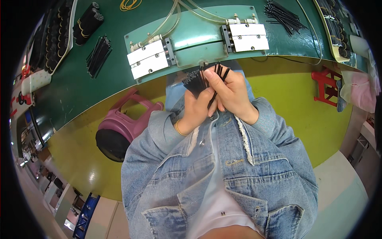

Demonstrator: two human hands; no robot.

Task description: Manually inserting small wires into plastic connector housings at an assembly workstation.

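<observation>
My left hand point(196, 104) is closed around a fanned bundle of thin black rods point(192, 83), whose many ends point up and to the left. Close beside it, my right hand point(234, 92) is closed on several more black rods point(219, 69), the thumb pressed over them. The two hands meet in front of my chest, just off the near edge of the green table point(115, 88). Beyond them stands a pale green plate point(197, 34) carrying a left white block point(148, 59) and a right white block point(249, 38), each with a dark clamp piece.
Clear tubes point(173, 20) run to the blocks. Loose black rods lie in a left pile point(98, 56) and a right pile point(284, 16); a banded bundle point(88, 24) lies farther left. A purple stool point(126, 119) and a red stool point(324, 85) stand below the table.
</observation>
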